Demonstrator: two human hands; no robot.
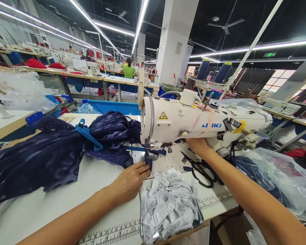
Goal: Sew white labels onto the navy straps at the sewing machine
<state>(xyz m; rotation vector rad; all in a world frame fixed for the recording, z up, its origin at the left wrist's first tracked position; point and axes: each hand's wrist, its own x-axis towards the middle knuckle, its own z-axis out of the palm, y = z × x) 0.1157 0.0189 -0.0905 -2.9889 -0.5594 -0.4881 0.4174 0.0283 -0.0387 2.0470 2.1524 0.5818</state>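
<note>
A white sewing machine (173,117) stands across the middle. Just in front of its needle area, my left hand (135,178) has its fingers pressed together on a narrow navy strip of fabric (148,161). Navy lace fabric (109,131) is heaped to the left of the needle, with a bright blue strap (88,134) lying over it. My right hand (196,145) reaches under the machine arm; its fingers are hidden there. Black-handled scissors (202,172) lie on the table below my right wrist.
A tray heaped with white printed labels (169,206) sits at the table's front edge. Clear plastic bags (283,177) lie on the right. Navy thread cones (223,72) stand behind the machine. Farther back, a person in a green top (129,70) sits among other worktables.
</note>
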